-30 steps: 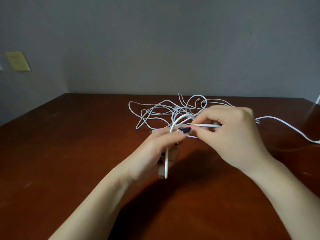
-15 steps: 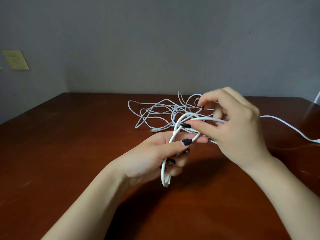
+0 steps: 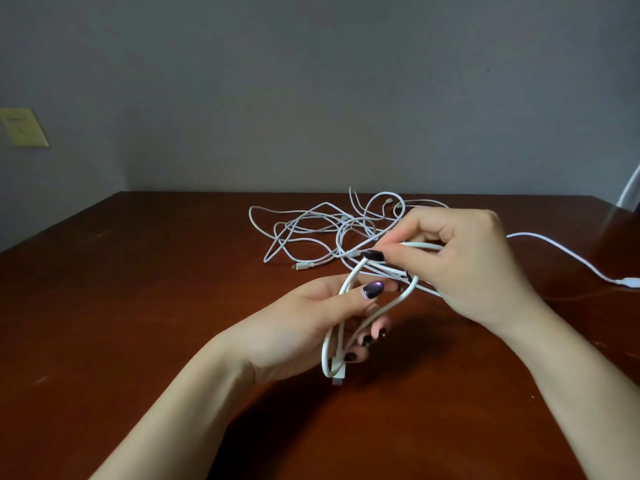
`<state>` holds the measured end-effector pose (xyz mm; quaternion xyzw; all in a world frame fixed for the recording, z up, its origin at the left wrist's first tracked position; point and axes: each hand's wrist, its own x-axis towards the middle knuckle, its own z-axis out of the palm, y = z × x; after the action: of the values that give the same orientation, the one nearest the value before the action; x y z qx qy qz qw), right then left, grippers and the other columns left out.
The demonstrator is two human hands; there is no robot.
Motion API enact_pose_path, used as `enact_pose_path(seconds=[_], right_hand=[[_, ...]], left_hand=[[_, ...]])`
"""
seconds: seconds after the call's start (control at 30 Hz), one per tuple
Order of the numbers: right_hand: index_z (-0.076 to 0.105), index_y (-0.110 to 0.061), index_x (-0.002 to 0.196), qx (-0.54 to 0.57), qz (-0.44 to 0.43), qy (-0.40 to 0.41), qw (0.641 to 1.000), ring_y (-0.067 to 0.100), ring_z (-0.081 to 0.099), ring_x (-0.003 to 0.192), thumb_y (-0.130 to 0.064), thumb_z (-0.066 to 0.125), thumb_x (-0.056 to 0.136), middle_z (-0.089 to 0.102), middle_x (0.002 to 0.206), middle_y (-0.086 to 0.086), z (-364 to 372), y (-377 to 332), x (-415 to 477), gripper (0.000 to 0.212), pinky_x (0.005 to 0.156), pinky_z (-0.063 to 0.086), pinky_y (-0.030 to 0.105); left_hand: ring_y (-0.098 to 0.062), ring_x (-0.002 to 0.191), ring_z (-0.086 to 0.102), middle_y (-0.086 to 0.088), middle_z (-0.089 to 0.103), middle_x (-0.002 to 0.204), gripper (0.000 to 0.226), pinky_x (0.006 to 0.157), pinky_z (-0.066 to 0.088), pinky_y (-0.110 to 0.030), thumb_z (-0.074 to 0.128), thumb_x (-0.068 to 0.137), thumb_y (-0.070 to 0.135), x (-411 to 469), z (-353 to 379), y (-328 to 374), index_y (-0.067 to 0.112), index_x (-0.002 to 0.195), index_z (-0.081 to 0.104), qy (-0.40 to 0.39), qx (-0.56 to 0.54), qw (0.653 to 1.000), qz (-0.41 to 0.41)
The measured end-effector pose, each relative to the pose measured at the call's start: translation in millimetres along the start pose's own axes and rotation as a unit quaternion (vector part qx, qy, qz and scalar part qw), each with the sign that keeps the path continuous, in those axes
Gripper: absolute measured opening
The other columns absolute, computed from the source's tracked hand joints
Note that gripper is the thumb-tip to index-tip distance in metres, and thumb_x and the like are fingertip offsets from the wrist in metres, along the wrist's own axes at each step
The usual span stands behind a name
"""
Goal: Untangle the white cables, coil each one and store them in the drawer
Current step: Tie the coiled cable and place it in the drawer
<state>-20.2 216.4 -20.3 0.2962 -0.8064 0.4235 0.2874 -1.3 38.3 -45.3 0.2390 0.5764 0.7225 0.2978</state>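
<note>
Down comes the right hand point(image 3: 467, 268), its raised forefinger now curled to pinch the white cable point(image 3: 415, 244); the left hand point(image 3: 298, 327) still grips it lower down, above the table point(image 3: 138, 306), tangle point(image 3: 311, 226) behind

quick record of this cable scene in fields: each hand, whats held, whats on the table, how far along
left hand: holds a loop of the thick white cable, thumb over it, fingers curled beneath
right hand: pinches the same cable just above the loop
plug: hangs at the loop's bottom
tangle of thin white cables: lies on the wooden table behind the hands
drawer: not in view
progress: one coil begun, nothing stored, tangle not yet sorted
</note>
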Motion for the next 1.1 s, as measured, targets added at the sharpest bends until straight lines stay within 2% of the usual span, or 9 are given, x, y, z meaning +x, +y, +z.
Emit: enact_pose_path(seconds=[0.2,0.3,0.37,0.5,0.7,0.9,1.0,1.03,1.1], right_hand=[[0.072,-0.025,0.068,-0.019,0.002,0.024,1.000,0.016,0.057,0.052,-0.029,0.076,0.071,0.066,0.056,-0.004,-3,2,2,0.007,0.050,0.037,0.021],[0.073,-0.022,0.068,-0.003,0.001,0.033,0.999,0.002,0.056,0.050,-0.021,0.080,0.072,0.064,0.053,-0.011,-3,3,2,0.008,0.050,0.035,0.009],[0.073,-0.022,0.068,-0.003,-0.003,0.041,0.999,0.007,0.057,0.051,-0.025,0.076,0.071,0.064,0.054,-0.006,-3,4,2,0.005,0.049,0.037,0.013],[0.074,-0.019,0.069,-0.032,-0.024,0.027,0.999,0.016,0.060,0.054,-0.026,0.075,0.070,0.066,0.056,-0.001,-3,5,2,0.007,0.050,0.043,0.025],[0.074,-0.018,0.069,-0.047,-0.077,-0.005,0.996,0.008,0.054,0.046,-0.033,0.073,0.073,0.066,0.055,-0.011,-4,6,0,0.015,0.048,0.032,0.010],[0.073,-0.018,0.070,-0.038,-0.080,0.014,0.996,0.016,0.050,0.046,-0.036,0.064,0.078,0.061,0.053,-0.001,-3,7,0,0.022,0.045,0.033,0.021],[0.071,-0.012,0.072,-0.055,-0.090,0.052,0.993,0.013,0.047,0.047,-0.031,0.057,0.088,0.053,0.050,-0.005,-1,9,1,0.028,0.046,0.032,0.018],[0.071,-0.010,0.075,-0.072,-0.087,0.061,0.992,0.011,0.048,0.048,-0.030,0.054,0.091,0.051,0.050,-0.006,1,11,1,0.031,0.047,0.032,0.016],[0.071,-0.012,0.084,-0.109,-0.078,0.072,0.988,0.005,0.048,0.051,-0.031,0.047,0.095,0.051,0.054,-0.009,4,18,-1,0.033,0.051,0.036,0.015]], left_hand=[[-0.017,0.047,0.051,-0.004,0.054,0.064,0.057,0.045,0.039,-0.023,0.034,0.088,0.054,4,2,-7,0.006,0.110,0.055,0.048,0.096,0.994,0.022],[-0.013,0.042,0.045,-0.005,0.054,0.058,0.060,0.044,0.035,-0.022,0.024,0.095,0.056,6,3,-8,0.007,0.108,0.057,0.089,0.160,0.980,0.074],[-0.013,0.041,0.043,-0.002,0.056,0.056,0.052,0.042,0.035,-0.021,0.025,0.096,0.049,10,3,-10,0.011,0.112,0.057,0.107,0.186,0.971,0.103],[-0.014,0.043,0.043,-0.005,0.054,0.061,0.031,0.039,0.035,-0.019,0.039,0.094,0.039,9,1,-8,0.027,0.101,0.066,0.070,0.104,0.990,0.073],[-0.013,0.047,0.042,-0.004,0.048,0.066,0.036,0.040,0.035,-0.016,0.043,0.091,0.031,5,-4,-11,0.016,0.116,0.064,0.025,0.025,0.999,0.037],[-0.007,0.039,0.031,0.005,0.038,0.053,0.042,0.038,0.027,-0.014,0.039,0.096,0.040,4,-10,-16,0.014,0.068,0.058,-0.005,0.062,0.997,0.050],[-0.004,0.033,0.038,0.009,0.047,0.049,0.038,0.045,0.042,-0.027,0.052,0.086,0.057,7,-30,-36,0.029,0.061,0.059,0.109,-0.001,0.986,0.126],[-0.006,0.033,0.045,0.010,0.053,0.050,0.036,0.046,0.044,-0.039,0.055,0.078,0.066,19,-34,-46,0.035,0.063,0.062,0.070,-0.111,0.980,0.150],[-0.004,0.033,0.038,0.007,0.046,0.048,0.036,0.044,0.038,-0.026,0.056,0.081,0.057,21,-26,-38,0.028,0.060,0.059,0.000,-0.155,0.977,0.144]])
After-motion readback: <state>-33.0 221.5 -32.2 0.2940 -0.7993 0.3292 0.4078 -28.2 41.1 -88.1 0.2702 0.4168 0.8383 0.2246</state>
